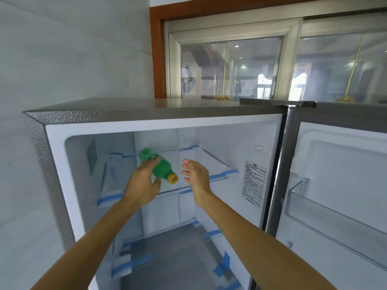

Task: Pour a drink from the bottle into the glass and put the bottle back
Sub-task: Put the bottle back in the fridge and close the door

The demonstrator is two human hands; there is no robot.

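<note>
Curled fingers of the left hand [144,182] grip the green bottle [162,167] — label mostly hidden — its yellow cap [173,178] pointing toward four o'clock. The right hand [196,174], fingers loosely spread, holds nothing at the cap's three o'clock (bottle over the glass shelf [211,162] of the fridge [146,106]; contact unclear).

Left hand [143,181] hides bottle [163,168] midsection (label [153,157] unreadable)

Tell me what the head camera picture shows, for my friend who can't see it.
A person's left hand grips a green plastic bottle with a yellow cap, tipped on its side at the top glass shelf inside an open silver fridge. The right hand hovers open beside the cap, not touching it.
</note>
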